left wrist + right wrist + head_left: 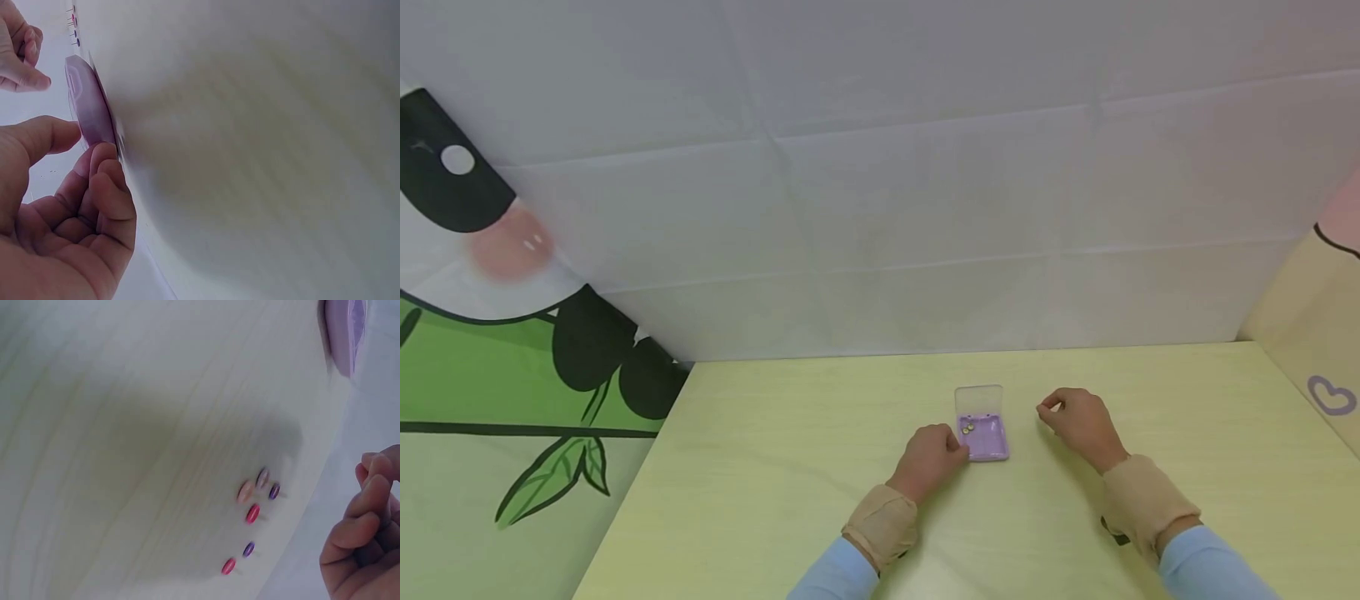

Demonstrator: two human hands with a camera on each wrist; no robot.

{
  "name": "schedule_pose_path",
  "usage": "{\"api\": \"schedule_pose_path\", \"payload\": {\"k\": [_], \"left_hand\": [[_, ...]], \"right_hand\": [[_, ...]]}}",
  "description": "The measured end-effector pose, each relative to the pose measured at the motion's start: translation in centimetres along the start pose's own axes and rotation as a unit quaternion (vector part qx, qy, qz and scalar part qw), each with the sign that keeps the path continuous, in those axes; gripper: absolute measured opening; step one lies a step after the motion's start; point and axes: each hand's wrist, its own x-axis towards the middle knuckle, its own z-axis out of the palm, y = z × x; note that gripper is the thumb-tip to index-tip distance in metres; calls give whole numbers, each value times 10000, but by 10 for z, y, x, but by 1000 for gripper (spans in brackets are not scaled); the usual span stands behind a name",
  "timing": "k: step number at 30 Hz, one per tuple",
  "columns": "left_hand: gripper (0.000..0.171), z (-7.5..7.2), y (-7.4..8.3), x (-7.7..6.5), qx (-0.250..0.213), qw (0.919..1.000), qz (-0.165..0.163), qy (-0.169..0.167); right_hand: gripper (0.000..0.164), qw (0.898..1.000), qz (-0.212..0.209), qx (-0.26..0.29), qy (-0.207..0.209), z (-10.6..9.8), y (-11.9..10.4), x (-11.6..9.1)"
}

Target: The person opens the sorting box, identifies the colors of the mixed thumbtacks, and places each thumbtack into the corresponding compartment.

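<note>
A small purple box [988, 439] with a raised clear lid [978, 400] stands on the table. A few small gold pieces [967, 427] lie inside at its left. My left hand [928, 458] pinches the box's near left edge between thumb and fingers, also seen close up in the left wrist view. To the right of the box, my right hand [1081, 423] hovers over the table with thumb and forefinger drawn together. Whether it holds anything is too small to see. Several thumbtacks [252, 513] with pink and purple heads lie beneath it in the right wrist view.
The pale yellow table [760, 467] runs back to a white cloth wall [880, 308]. A cartoon-printed panel [490, 367] stands at the left, and another printed side panel [1311, 350] at the right.
</note>
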Motion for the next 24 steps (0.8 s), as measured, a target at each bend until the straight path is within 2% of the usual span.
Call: {"api": "schedule_pose_path", "payload": {"k": [8, 24], "left_hand": [[17, -1, 1, -1, -43, 10000, -17, -32], [17, -2, 1, -2, -124, 9999, -36, -43]], "right_hand": [[27, 9998, 166, -46, -53, -16, 16, -11], [30, 9981, 528, -325, -70, -32, 49, -21]]}}
